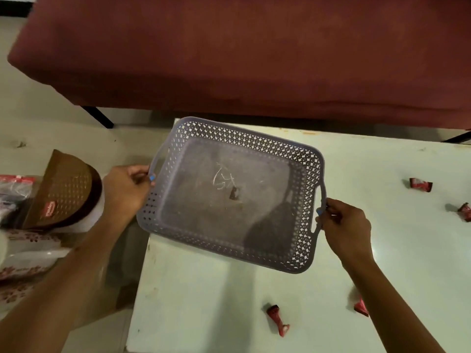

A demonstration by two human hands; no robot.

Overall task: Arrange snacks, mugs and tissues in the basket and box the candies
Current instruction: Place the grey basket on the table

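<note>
Gripping the grey lattice basket (230,192) by its two end handles, the left hand (126,191) is pinching the left handle while the right hand (344,226) is curling around the right one, and the basket is sitting tilted over the near-left corner of the pale bench (204,301). Red-wrapped candies (277,319) are lying scattered on the bench, well apart from the basket. A brown perforated pack (63,189) is lying on the floor beside the bench.

pale table (204,301), four red-wrapped candies (277,319) scattered on it
</note>
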